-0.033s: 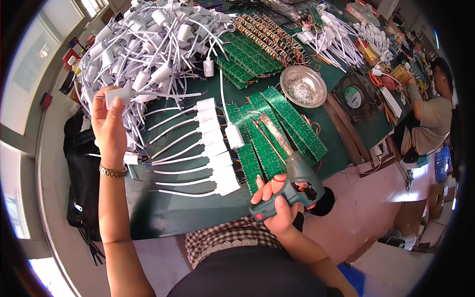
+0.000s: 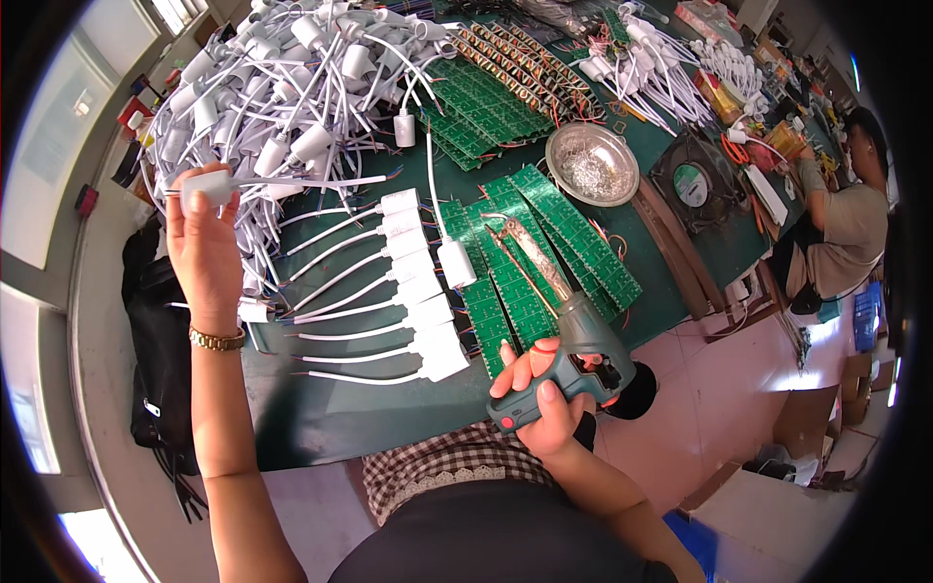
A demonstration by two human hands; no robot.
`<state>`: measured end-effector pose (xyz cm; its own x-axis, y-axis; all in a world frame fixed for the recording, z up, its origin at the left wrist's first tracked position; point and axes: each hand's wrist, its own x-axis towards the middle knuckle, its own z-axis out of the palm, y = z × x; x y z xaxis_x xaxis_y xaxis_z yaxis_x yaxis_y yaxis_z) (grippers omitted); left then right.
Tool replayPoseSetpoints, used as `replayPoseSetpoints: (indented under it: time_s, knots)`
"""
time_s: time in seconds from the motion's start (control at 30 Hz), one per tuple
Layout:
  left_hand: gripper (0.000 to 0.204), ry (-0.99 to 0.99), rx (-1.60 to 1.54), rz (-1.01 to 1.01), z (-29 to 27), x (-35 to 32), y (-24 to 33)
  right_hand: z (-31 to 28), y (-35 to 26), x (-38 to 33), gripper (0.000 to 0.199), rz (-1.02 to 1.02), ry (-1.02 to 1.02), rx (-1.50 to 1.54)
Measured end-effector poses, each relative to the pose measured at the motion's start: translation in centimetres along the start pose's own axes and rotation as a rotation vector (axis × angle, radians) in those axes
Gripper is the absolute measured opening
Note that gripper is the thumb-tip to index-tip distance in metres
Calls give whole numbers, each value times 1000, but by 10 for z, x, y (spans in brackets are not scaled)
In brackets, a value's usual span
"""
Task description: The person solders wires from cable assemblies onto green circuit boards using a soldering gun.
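Green table (image 2: 340, 418), pink floor (image 2: 671, 403); left hand (image 2: 206, 255) pinches a white connector (image 2: 214, 185); right hand (image 2: 556, 416) grips a soldering gun (image 2: 590, 338).

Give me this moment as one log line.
left hand: holding white socket | right hand: holding soldering gun | table: socket row beside green boards

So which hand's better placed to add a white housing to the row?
Left, probably: the left hand holds a white housing left of the row, while the right hand grips a soldering gun.
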<state>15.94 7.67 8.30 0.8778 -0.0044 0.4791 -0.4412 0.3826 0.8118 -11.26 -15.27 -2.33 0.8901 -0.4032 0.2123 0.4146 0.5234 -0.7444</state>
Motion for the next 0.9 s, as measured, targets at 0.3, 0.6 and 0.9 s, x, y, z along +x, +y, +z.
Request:
replayPoseSetpoints:
  time_s: [0.3, 0.6, 0.9]
  knots:
    - [30, -821, -440, -888, 65, -85, 46, -4, 2, 1, 45, -2, -8, 31]
    - [36, -1116, 997, 530, 83, -177, -2, -2, 1, -3, 46, -5, 18, 75]
    - [25, -965, 1061, 418, 87, -182, -5, -7, -17, -32, 48, 73, 132, -69]
